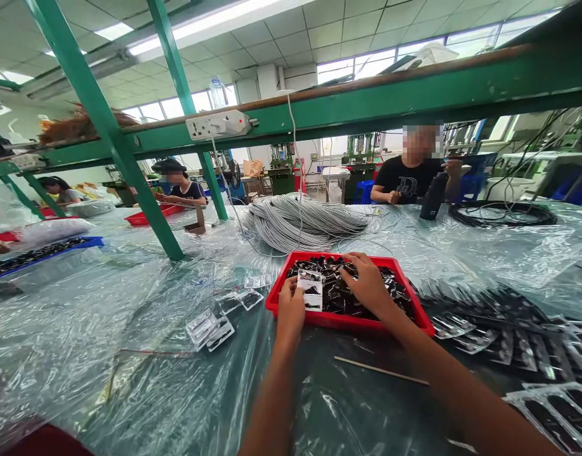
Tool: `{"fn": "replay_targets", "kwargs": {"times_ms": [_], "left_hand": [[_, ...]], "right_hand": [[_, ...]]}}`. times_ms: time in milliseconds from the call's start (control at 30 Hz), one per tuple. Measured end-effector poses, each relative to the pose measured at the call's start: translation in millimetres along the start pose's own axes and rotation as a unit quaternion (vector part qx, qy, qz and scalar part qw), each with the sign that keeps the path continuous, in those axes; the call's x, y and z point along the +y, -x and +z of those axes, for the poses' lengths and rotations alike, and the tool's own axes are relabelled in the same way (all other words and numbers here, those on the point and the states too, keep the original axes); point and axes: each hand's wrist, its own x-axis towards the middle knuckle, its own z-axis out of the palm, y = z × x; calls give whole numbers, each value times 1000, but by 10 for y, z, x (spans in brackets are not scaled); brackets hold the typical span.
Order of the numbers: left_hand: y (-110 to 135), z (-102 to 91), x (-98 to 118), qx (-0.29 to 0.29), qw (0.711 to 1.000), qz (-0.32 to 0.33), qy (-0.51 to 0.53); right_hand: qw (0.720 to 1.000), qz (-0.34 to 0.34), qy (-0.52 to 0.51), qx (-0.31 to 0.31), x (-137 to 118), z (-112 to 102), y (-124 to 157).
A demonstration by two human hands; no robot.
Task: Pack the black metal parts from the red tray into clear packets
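Plastic sheeting, clear and wrinkled, covers the whole surface (105, 329) and shines under the ceiling lights. At the far left a shallow blue tray (88, 241) holds a row of small dark pieces, and beyond it a slanted green metal post (129, 171) rises to a green shelf beam carrying a white power strip (218, 124). Nearer, a few small clear packets (209, 329) with dark contents lie loose on the sheeting, flat and rectangular. Farther back, a thick coil of grey cable (300, 221) rests in looping strands. In the middle sits a rectangular red plastic tray (347, 322), shallow-walled and heaped with glossy black-and-clear packets. The left hand (291, 310) rests at the tray's near-left rim, its fingers pinched around a small stack of packets (310, 291) whose white label panels show; any print on them is too small to read. The right hand (369, 282) lies palm down on the heap inside the tray, fingers curled into the packets, though what it grips I cannot tell. A thin pale wooden stick (380, 370) lies on the sheeting just near of the tray. To the right, rows of flat shiny packets (499, 329) overlap in a fan, reaching the near right corner. Across the surface, a person in a black shirt (407, 180) with faint pale lettering sits beside a black bottle (433, 196) and a ring of black cable (502, 214).
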Motion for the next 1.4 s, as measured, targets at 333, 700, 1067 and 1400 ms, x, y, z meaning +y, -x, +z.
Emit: {"fn": "replay_targets", "kwargs": {"times_ms": [333,700,1067,1400], "left_hand": [[121,68,119,-2,989,-35,146],[1,-120,190,-42,997,59,-40],[40,-77,147,-31,998,2,59],[31,-115,194,-115,984,-22,135]], "right_hand": [[971,-212,28,-109,-362,258,295],[983,35,-138,-115,-275,69,83],[968,139,-133,-161,-379,184,167],[944,200,-254,-66,-416,179,166]]}}
